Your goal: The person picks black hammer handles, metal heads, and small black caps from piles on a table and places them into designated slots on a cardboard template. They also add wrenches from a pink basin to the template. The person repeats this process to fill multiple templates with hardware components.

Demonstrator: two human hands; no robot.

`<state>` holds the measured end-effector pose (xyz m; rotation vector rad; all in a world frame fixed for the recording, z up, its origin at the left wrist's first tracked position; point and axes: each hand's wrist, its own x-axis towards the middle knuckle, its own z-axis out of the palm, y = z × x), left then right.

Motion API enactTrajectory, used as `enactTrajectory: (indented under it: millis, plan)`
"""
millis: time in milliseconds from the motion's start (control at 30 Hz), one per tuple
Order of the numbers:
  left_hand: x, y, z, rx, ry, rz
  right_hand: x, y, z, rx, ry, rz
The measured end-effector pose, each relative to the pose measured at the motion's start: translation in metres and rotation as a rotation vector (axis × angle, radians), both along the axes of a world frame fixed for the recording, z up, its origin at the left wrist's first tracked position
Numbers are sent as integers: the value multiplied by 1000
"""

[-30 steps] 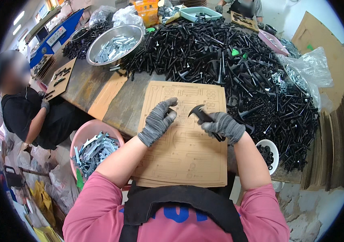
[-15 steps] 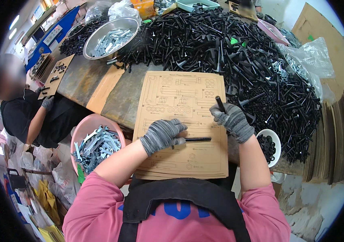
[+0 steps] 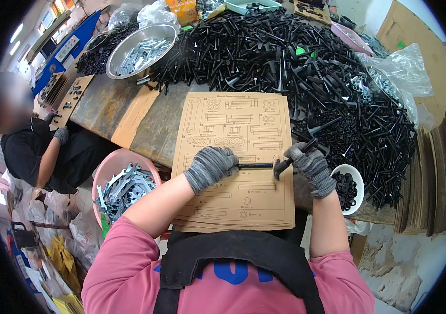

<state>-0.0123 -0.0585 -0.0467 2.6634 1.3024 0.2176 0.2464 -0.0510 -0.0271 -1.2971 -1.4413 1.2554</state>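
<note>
A stack of brown printed cardboard sheets (image 3: 216, 194), drawn with bolts, washers and a wrench outline, lies before me. My left hand (image 3: 211, 168), in a grey knit glove, is closed round one end of a black rod (image 3: 256, 166) held level over the sheet. Its other end points right. At the sheet's right edge my gloved right hand (image 3: 311, 168) grips a tilted black T-shaped piece (image 3: 280, 168). That piece's curved crossbar faces the rod's tip; I cannot tell whether they touch. Fingers hide part of its shaft.
A big heap of black bolts (image 3: 244, 49) covers the table's far side. Around me are a metal bowl (image 3: 168, 46) of silver parts, a pink tub (image 3: 97, 175) of wrenches, a white bowl (image 3: 360, 194) of black nuts and upright cardboard (image 3: 432, 172). A person (image 3: 26, 152) works at left.
My left hand has moved the black rod a little away from me. My right hand has shifted right and nearer, and the piece in it has turned so its curved crossbar shows.
</note>
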Motion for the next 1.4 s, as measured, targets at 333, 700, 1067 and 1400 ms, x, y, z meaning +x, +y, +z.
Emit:
enactTrajectory:
  millis: [333,700,1067,1400]
  plan:
    - [-17,-45,20,-510,-922,256,-59,-21,3,-350,408,308]
    - [-106,-80,5,-275,-411,168,-96,-54,-31,373,-391,529]
    - [-117,-90,9,-351,-395,188,-91,-57,-25,435,-736,590]
    - [-111,-73,31,-530,-539,383,-48,-32,5,194,-619,493]
